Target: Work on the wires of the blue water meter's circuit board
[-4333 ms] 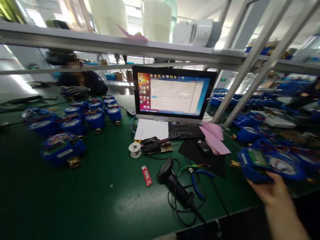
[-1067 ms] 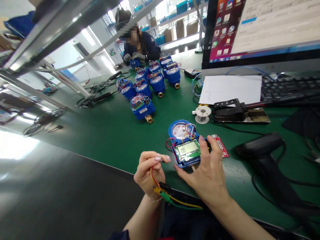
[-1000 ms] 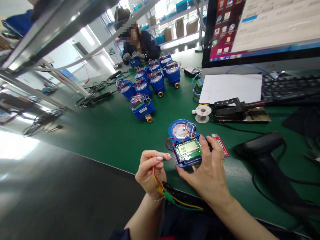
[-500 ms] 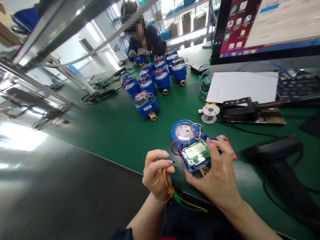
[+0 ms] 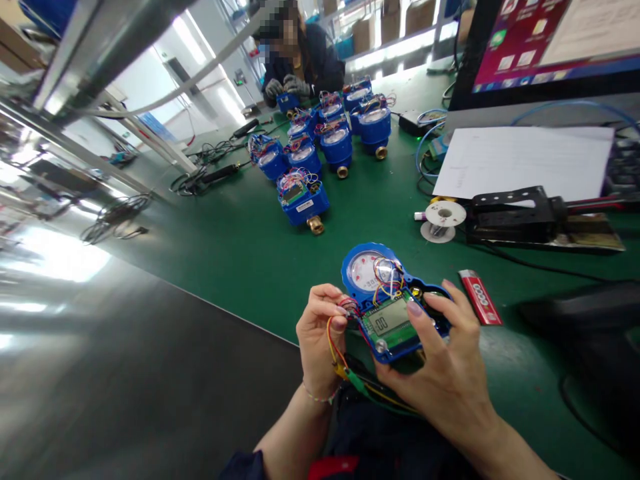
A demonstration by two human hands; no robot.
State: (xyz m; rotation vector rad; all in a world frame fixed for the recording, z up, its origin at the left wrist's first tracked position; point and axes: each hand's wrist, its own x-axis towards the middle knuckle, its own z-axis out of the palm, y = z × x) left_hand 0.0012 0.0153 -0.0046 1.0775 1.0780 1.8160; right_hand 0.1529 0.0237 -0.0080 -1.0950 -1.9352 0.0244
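We're at the lower middle of the frame, and here's the meter [image 5: 367, 267], its dial end pointing up the frame. The right hand [image 5: 453, 347] has it in a clasping grip, thumb along the near edge, a fingertip over the screen [image 5: 386, 323]. The left hand's [image 5: 320, 327] grip is pinched tight on thin wires [image 5: 351, 305] at the meter's left edge; exactly which strand, we can't tell. There's our worry: one hard tug could strain their connections, slender as they look. Just below, clips [image 5: 357, 381] join coloured leads [image 5: 330, 340]; we'd judge that a snag there could yank the pinch loose. That fingertip could also slip and scuff the exposed board [image 5: 403, 337]. And the surface's [image 5: 215, 250] front edge runs close by, so a loosened hold might mean a drop!
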